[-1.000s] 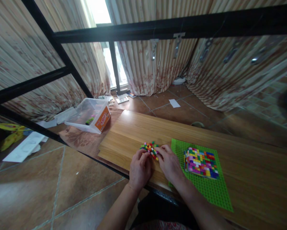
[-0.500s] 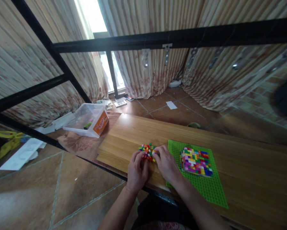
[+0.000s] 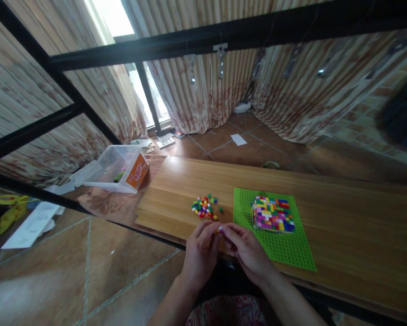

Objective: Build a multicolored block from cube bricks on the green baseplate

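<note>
Close together at the table's near edge, my left hand (image 3: 203,244) and my right hand (image 3: 244,248) meet fingertip to fingertip. Pinched between them are small toy building bricks (image 3: 220,230), one pale pink or white and one yellowish; fingers cover the rest. Just beyond lies a loose pile of small coloured bricks (image 3: 203,207) on the wooden table. To the right is a green baseplate (image 3: 284,253), bearing a block of many multicoloured bricks (image 3: 273,215) pressed together.
A clear plastic box (image 3: 113,183) with an orange label and a few green pieces inside stands left of the wooden table (image 3: 352,226). A black metal rail (image 3: 176,43) crosses above, with curtains (image 3: 203,99) behind. Papers (image 3: 238,139) lie on the tiled floor.
Both hands have drawn back from the loose pile toward me and come together, now holding small bricks between the fingertips. The view has shifted slightly.
</note>
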Tool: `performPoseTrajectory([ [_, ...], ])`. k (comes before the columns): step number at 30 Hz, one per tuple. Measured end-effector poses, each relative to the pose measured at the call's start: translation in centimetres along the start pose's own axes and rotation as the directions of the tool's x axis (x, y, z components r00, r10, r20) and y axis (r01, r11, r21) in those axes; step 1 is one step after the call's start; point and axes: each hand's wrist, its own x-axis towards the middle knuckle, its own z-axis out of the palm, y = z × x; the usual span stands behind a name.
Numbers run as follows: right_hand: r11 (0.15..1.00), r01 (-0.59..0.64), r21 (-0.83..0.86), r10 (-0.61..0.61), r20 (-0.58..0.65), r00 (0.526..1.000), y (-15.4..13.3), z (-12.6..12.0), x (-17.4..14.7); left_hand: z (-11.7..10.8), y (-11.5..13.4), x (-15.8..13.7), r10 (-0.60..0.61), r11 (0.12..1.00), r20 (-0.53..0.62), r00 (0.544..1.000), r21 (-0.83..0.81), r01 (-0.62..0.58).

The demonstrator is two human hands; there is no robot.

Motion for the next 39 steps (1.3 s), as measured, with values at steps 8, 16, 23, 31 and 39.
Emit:
performPoseTrajectory([
  [8, 0.979, 0.059, -0.195, -0.058, 0.012, 0.998, 0.1, -0.2, -0.7, -0.4, 0.8, -0.8, -0.417, 0.776, 0.158, 0.895, -0.451, 0.441],
  [16, 0.983, 0.041, -0.181, -0.046, -0.020, 0.999, 0.8, -0.1, -0.9, 0.1, 1.7, -1.4, -0.604, 0.485, 0.269, 0.751, -0.623, 0.613],
  [23, 0.994, 0.010, -0.108, -0.015, -0.042, 0.999, 1.3, 0.1, -0.7, 0.0, 1.6, -1.2, -0.654, 0.252, 0.387, 0.651, -0.699, 0.669],
  [31, 0.878, 0.199, -0.435, -0.268, -0.103, 0.958, 0.8, -0.1, 0.3, -0.1, -0.2, -0.6, -0.668, 0.457, 0.217, 0.712, -0.635, 0.623],
  [39, 0.143, 0.353, -0.925, -0.614, 0.197, 0.765, 0.2, -1.3, 4.6, -0.5, -3.0, 1.4, -0.289, 0.931, -0.059, 0.956, 0.217, 0.295],
])
